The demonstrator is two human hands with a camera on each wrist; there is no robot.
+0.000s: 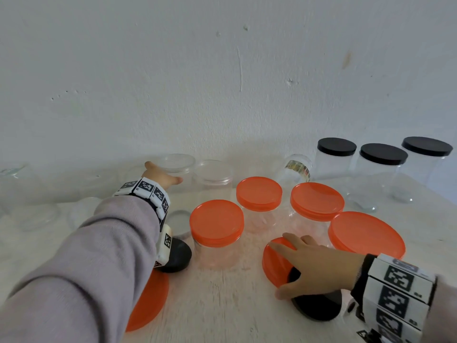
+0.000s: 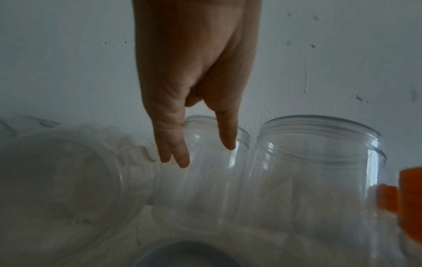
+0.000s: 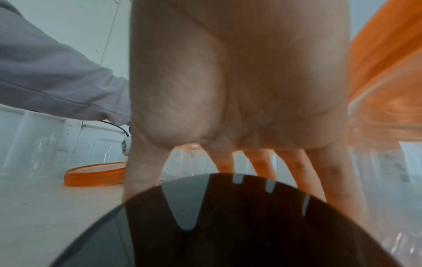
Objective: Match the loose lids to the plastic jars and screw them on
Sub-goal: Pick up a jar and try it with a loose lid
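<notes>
My left hand (image 1: 164, 173) reaches to the back of the table, fingers straight, thumb and fingers on either side of the rim of an open clear jar (image 1: 180, 162). In the left wrist view the hand (image 2: 205, 155) straddles that jar (image 2: 205, 184); a firm grip does not show. A second open clear jar (image 1: 214, 174) stands right beside it. My right hand (image 1: 284, 268) lies spread over a loose orange lid (image 1: 272, 266), fingers straight, with a loose black lid (image 1: 317, 308) under the palm. That black lid (image 3: 228, 225) fills the bottom of the right wrist view.
Several jars with orange lids (image 1: 217, 222) stand mid-table, the widest (image 1: 366, 233) on the right. Three black-lidded jars (image 1: 383, 154) line the back right near a small labelled jar (image 1: 296, 169). A large orange lid (image 1: 148, 303), a black lid (image 1: 179, 256) and a clear lid (image 1: 179, 222) lie under my left arm.
</notes>
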